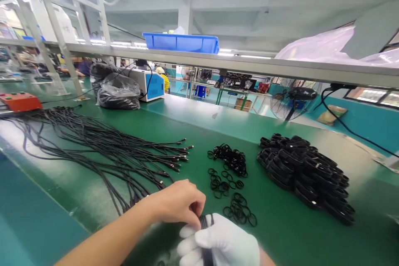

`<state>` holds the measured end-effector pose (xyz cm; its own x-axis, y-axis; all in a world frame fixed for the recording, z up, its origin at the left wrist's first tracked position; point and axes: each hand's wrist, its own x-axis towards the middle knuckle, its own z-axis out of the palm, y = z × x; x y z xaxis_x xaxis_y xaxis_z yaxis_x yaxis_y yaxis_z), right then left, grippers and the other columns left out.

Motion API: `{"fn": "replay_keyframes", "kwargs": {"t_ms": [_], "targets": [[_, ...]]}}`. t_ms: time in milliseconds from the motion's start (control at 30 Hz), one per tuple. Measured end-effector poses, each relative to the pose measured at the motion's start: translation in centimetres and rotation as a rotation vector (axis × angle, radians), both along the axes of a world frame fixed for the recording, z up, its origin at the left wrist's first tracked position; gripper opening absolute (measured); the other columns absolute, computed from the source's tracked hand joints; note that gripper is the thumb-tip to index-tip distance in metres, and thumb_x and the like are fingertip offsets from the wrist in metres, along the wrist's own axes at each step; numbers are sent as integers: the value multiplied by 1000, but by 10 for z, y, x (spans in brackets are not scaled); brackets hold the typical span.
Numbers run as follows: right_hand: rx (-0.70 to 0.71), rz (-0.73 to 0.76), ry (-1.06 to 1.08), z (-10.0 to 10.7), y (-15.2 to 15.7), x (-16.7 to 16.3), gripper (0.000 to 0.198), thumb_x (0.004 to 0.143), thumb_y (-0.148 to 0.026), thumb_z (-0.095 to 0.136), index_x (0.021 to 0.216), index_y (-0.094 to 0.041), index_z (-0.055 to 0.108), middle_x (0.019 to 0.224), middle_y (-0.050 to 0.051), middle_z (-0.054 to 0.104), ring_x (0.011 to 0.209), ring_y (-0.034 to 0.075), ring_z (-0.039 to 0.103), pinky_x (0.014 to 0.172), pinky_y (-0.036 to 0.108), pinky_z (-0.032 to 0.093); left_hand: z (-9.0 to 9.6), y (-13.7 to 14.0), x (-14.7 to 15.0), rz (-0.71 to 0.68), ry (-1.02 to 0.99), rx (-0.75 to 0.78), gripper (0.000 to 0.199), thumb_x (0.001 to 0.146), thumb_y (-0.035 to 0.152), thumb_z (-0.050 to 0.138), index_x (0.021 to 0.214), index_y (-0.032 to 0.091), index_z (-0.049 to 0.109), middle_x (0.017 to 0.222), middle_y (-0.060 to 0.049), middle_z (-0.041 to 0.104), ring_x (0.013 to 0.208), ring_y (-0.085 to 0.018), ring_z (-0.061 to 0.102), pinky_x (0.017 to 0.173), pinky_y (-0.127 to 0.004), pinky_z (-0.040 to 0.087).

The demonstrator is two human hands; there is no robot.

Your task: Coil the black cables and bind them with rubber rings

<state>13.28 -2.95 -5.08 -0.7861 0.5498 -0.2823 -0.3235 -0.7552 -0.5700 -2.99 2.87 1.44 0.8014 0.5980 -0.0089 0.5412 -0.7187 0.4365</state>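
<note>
My gloved right hand (226, 239) is closed around a coiled black cable (204, 221) near the table's front edge. My bare left hand (179, 200) is closed at the top of the same coil, thumb and fingers pinched against it. Its fingertips are partly hidden, so I cannot tell whether they also hold a ring. Just beyond my hands lie loose black rubber rings (239, 210), with a denser heap of black rings (230, 158) behind them. To the left, long straight black cables (102, 143) spread out, their plug ends pointing right.
A large pile of coiled cables (299, 170) sits on the right of the green table (187, 126). An orange control box (21, 102), a bagged black bundle (118, 91) and a blue-white machine (152, 85) stand at the back left. Overhead, a shelf carries a blue tray (181, 43).
</note>
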Motion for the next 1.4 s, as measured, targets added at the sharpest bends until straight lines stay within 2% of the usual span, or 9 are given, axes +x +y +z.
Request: {"fn": "replay_keyframes", "kwargs": {"t_ms": [133, 233, 300, 400, 567, 767, 900, 1133, 1400], "targets": [[-15, -118, -57, -6, 2, -4, 33, 65, -33, 70, 81, -5, 62, 62, 6, 60, 52, 13, 57, 55, 28, 43, -11, -7, -4, 130, -252, 322, 9, 81, 16, 61, 80, 22, 67, 97, -1, 65, 98, -19, 52, 89, -34, 35], [30, -161, -72, -8, 5, -2, 38, 64, -35, 69, 83, -3, 64, 66, 11, 65, 56, 19, 62, 54, 31, 47, -16, -18, -4, 131, -334, 536, 25, 86, 7, 47, 89, 21, 67, 101, -4, 64, 100, -21, 50, 86, -36, 37], [35, -142, -43, -7, 5, 2, 37, 65, -34, 69, 84, -2, 65, 70, 12, 68, 58, 20, 65, 55, 32, 49, -17, -23, -4, 63, -294, 524, 20, 86, 12, 48, 90, 20, 67, 95, -5, 65, 90, -21, 52, 79, -34, 39], [30, -89, 35, -5, 2, 8, 35, 69, -32, 67, 87, -2, 67, 74, 13, 70, 62, 20, 67, 59, 30, 50, -15, -22, -3, 53, -253, 245, 16, 86, 18, 52, 83, 18, 67, 81, -4, 64, 75, -17, 52, 68, -29, 38], [114, 5, 173, -4, -4, 12, 35, 70, -30, 65, 94, -3, 67, 81, 14, 71, 69, 18, 68, 62, 26, 50, -26, -21, -1, 252, -600, -765, 8, 72, 20, 63, 77, 17, 57, 63, 6, 49, 53, -8, 41, 49, -19, 32], [241, -19, 113, -13, -1, 14, 36, 59, -40, 73, 72, -6, 68, 53, 7, 63, 52, 14, 60, 53, 23, 46, -58, -39, 26, 230, -1033, -1135, 38, 67, 44, 70, 81, 18, 47, 64, 8, 42, 43, -2, 23, 37, -16, 17], [317, -45, 81, -2, 3, 20, 36, 61, -42, 71, 62, -7, 66, 46, 4, 55, 44, 11, 54, 46, 20, 42, -52, -47, 41, 316, -1135, -997, 39, 71, 50, 66, 79, 17, 49, 55, 10, 39, 41, -3, 24, 38, -17, 16], [533, 21, -114, 17, 9, 38, 42, 58, -47, 74, 70, -7, 69, 58, 3, 62, 52, 11, 55, 52, 21, 41, -16, -62, 44, 439, -861, -669, 14, 73, 17, 59, 83, 16, 48, 67, 5, 45, 59, -8, 39, 56, -20, 35], [584, 259, -292, 44, 3, 65, 32, 88, -34, 51, 113, -15, 52, 113, 7, 56, 95, 19, 58, 80, 39, 50, -43, -75, 44, 382, -862, -177, 10, 76, 12, 51, 84, 18, 53, 79, -3, 53, 61, -12, 53, 53, -20, 44]]}}
